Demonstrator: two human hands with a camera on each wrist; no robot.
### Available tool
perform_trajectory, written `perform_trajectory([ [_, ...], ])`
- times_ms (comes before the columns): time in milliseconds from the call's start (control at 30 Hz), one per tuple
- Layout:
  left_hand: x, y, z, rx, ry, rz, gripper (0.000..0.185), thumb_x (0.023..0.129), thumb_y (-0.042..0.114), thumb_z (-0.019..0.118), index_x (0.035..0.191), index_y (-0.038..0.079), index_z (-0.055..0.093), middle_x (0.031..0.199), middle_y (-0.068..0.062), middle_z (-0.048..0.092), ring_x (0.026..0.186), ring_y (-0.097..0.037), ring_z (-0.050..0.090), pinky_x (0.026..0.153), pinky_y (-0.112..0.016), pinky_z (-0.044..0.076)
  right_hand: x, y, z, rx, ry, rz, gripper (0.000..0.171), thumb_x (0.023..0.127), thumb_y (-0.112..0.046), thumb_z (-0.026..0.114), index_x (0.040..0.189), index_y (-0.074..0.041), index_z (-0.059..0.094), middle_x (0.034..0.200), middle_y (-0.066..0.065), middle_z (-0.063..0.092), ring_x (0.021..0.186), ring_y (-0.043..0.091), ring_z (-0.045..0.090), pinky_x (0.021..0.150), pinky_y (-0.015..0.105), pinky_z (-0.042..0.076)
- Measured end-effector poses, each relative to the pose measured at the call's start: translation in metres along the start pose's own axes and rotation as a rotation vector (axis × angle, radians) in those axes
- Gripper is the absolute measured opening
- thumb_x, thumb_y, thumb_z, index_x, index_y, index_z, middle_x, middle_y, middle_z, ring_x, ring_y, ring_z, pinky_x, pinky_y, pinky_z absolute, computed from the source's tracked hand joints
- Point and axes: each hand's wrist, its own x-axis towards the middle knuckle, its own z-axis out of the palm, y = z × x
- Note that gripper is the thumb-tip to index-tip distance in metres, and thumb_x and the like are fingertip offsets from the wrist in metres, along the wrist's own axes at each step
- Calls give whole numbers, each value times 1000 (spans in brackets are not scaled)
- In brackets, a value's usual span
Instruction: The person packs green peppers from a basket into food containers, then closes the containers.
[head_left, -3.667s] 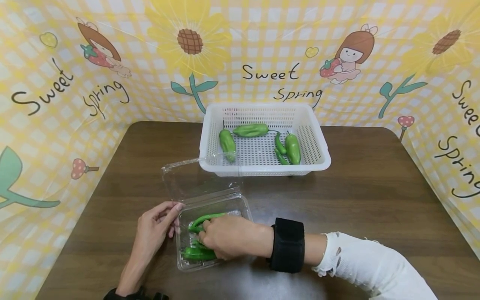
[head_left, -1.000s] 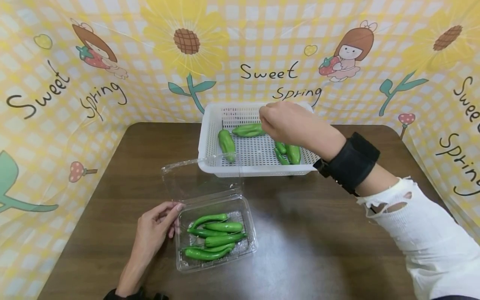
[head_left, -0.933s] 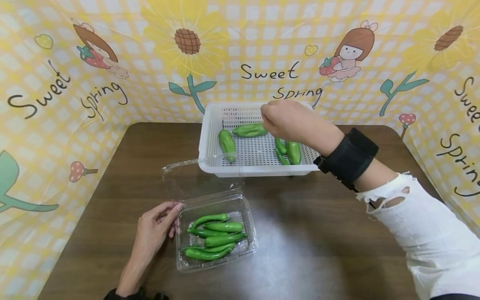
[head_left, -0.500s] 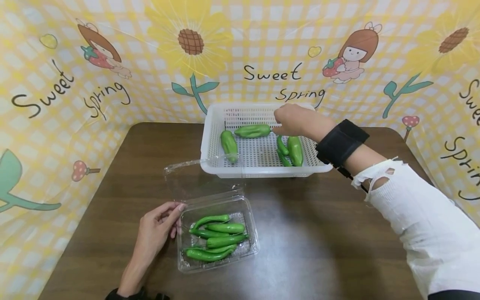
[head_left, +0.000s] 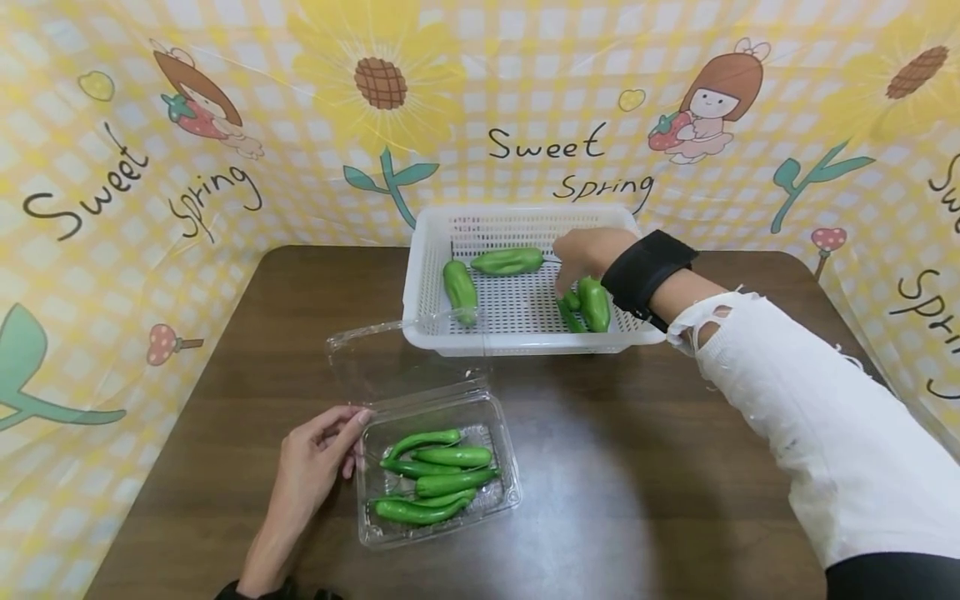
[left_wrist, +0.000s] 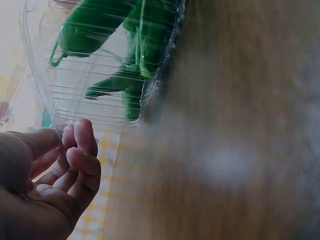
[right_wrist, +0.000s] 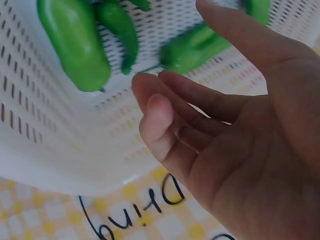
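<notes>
White basket (head_left: pixel 420 275) sat at the table's (head_left: pixel 675 467) far edge. My right hand (head_left: pixel 588 254) hovered in it, fingers loosely spread, holding nothing. The peppers (head_left: pixel 592 302) lay beneath (light, slick, I judged); pinch mid-body. Left hand (head_left: pixel 311 462) touched the clamshell (head_left: pixel 510 492), fingers relaxed.

My right hand (head_left: pixel 583 255) is out of the clear box (head_left: pixel 437 475) now. It sits low in the white basket (head_left: pixel 525 283), fingers by the peppers (head_left: pixel 585 304) at its right end.

Nine peppers (head_left: pixel 507 261) (green); one basket (head_left: pixel 420 275); one clamshell (head_left: pixel 510 492)
</notes>
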Motion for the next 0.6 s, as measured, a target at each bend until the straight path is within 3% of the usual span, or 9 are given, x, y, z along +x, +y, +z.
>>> perform_trajectory([
  [67,0,0,0,2,0,0,22,98,26,64,104,7,72,67,-13,66,47,-22,60,42,-31,50,5,1,4,3,-8,16,68,88,-30,75,142,-3,44,139,16,55,114,33,63,90,41,57],
  [233,1,1,-1,2,5,0,22,97,27,64,104,7,72,67,-12,65,47,-23,60,42,-31,50,16,2,14,-93,-4,35,63,87,-34,74,137,-5,50,125,12,61,101,27,60,86,38,52],
  [467,1,0,-1,6,-3,9,20,98,27,63,104,10,73,66,-10,66,46,-23,58,42,-31,49,24,4,25,-158,5,25,45,86,-39,75,114,-8,60,104,8,62,87,24,58,71,35,48],
  [600,1,-1,-2,6,3,19,18,98,26,63,104,12,73,65,-8,66,46,-23,57,42,-30,48,30,5,28,-162,-2,21,43,87,-37,75,113,-7,60,102,8,62,86,23,57,71,35,47],
])
